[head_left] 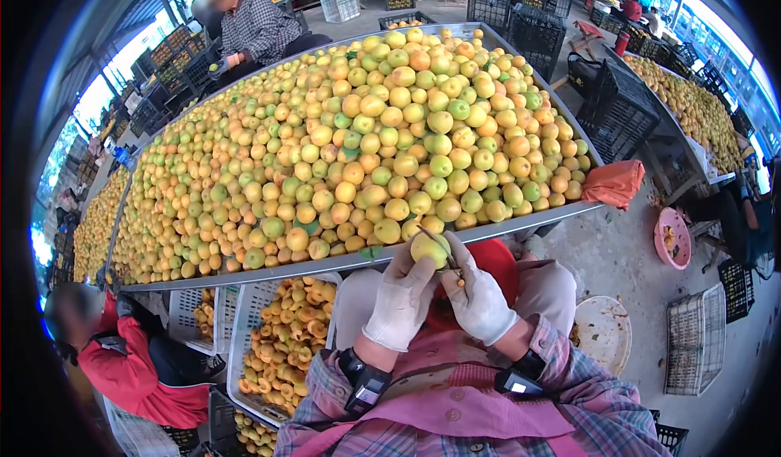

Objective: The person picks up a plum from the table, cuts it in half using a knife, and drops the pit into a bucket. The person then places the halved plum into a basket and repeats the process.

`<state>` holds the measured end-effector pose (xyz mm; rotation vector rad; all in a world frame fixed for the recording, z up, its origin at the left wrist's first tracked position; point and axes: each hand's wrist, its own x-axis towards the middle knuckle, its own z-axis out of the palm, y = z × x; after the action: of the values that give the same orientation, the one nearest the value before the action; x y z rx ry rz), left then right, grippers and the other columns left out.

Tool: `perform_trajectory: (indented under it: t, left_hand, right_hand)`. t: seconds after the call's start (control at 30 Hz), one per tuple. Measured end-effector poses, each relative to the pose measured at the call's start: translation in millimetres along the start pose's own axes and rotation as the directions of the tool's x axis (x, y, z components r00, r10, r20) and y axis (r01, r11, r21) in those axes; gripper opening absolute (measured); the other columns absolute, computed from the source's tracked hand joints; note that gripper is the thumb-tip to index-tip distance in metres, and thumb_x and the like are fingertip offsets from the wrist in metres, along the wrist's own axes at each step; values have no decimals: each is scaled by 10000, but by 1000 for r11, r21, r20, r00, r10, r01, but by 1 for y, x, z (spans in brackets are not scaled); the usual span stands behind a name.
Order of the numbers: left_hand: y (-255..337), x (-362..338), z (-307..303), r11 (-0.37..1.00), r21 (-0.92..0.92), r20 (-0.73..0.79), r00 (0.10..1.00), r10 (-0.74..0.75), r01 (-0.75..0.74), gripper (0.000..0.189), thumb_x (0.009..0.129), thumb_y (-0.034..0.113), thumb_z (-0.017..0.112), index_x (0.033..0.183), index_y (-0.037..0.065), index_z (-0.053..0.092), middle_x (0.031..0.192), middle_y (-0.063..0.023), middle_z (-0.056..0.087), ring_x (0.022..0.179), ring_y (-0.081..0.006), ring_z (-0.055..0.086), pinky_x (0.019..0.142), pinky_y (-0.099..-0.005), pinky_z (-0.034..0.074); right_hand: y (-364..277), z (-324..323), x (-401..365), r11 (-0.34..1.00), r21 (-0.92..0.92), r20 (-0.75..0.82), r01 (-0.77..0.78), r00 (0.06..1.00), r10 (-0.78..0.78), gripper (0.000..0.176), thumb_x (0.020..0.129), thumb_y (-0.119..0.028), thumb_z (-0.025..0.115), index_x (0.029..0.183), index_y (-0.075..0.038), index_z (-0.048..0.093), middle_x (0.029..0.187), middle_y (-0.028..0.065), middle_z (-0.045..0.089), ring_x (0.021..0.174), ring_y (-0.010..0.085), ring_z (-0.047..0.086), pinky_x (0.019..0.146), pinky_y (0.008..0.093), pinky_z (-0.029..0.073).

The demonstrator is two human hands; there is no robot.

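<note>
A yellow-green fruit (429,250) is held in front of my lap, just past the near edge of the metal table (350,263). My left hand (402,298), in a white glove, has its fingers wrapped round the fruit's left side. At the fruit's right is my right hand (477,296), also gloved in white, closed on a thin dark tool (437,239) that lies across the fruit. A big heap of yellow, orange and green fruit (350,148) covers the table. Behind my hands a red bowl (496,266) shows in part.
A white crate (236,359) of halved fruit stands at my left, near a person in red (146,367). Another person in a checked shirt (259,30) sits across the table. An orange cloth (614,184), a pink basin (673,237) and a crate (696,339) are at right.
</note>
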<state>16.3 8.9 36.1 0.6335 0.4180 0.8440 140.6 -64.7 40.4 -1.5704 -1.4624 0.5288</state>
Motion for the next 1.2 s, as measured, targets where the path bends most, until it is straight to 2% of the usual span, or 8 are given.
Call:
perform_trajectory:
  t: [0.43, 0.53, 0.73, 0.93, 1.0, 1.07, 1.13, 1.2]
  left_hand:
    - [31, -12, 24, 986, 163, 5, 999, -41, 40, 381, 922, 185, 638, 1232, 1, 514, 1104, -34, 580, 997, -103, 535, 877, -239, 441]
    - [41, -13, 27, 784, 618, -55, 998, -20, 50, 357, 938, 163, 600, 1242, 5, 502, 1107, -39, 576, 1008, -111, 541, 894, -257, 447]
    - [24, -11, 21, 811, 573, 51, 992, 113, -121, 351, 960, 175, 551, 1257, 0, 481, 1095, -57, 585, 987, -136, 555, 880, -275, 460]
    - [38, -17, 30, 591, 804, -19, 990, 138, -67, 394, 933, 173, 582, 1254, -9, 445, 1065, -97, 599, 956, -184, 585, 823, -305, 486]
    - [33, -11, 16, 139, 917, 333, 910, 248, -374, 398, 910, 161, 611, 1231, -6, 445, 1060, -104, 597, 939, -184, 584, 809, -304, 488]
    - [38, -12, 16, 156, 920, 330, 925, 187, -360, 383, 904, 160, 624, 1211, 5, 456, 1077, -81, 590, 958, -161, 571, 824, -291, 480]
    - [45, -17, 33, 652, 758, 21, 1000, -7, -11, 400, 905, 181, 636, 1224, 15, 461, 1106, -53, 576, 989, -143, 561, 844, -285, 473]
    - [24, -16, 21, 844, 536, -3, 1000, -8, 8, 402, 907, 186, 638, 1228, 18, 465, 1126, -42, 566, 1003, -134, 551, 855, -279, 468]
  right_hand:
    - [-1, -19, 6, 998, 16, 177, 60, 982, -62, 598, 965, -172, 475, 1470, -13, 195, 846, 248, 641, 740, 406, 642, 623, 445, 507]
    - [15, -7, 11, 953, 169, 66, 250, 962, -264, 603, 959, -162, 483, 1468, -7, 199, 737, 216, 628, 668, 393, 633, 573, 447, 492]
    - [-3, -9, 1, 994, -46, 13, 95, 995, -95, 604, 948, -149, 498, 1463, -4, 219, 715, 214, 624, 650, 391, 630, 570, 444, 493]
    - [-7, -21, 3, 996, 31, 147, 85, 985, -89, 623, 945, -155, 510, 1469, -7, 207, 712, 213, 623, 643, 395, 627, 567, 443, 495]
    - [-3, -22, 5, 995, 30, 162, 90, 982, -94, 626, 947, -156, 506, 1472, -7, 201, 731, 217, 628, 654, 396, 631, 572, 443, 497]
    - [-1, -19, 6, 995, 33, 180, 95, 979, -100, 628, 948, -158, 502, 1475, -7, 195, 750, 221, 633, 665, 396, 635, 577, 444, 499]
    - [0, -14, 3, 989, 84, 119, 125, 984, -134, 625, 943, -142, 506, 1473, -6, 204, 797, 231, 640, 697, 399, 641, 591, 431, 506]
    - [-2, -8, 1, 985, 96, 43, 146, 988, -150, 618, 938, -130, 514, 1468, -6, 221, 809, 229, 642, 706, 398, 641, 595, 423, 508]
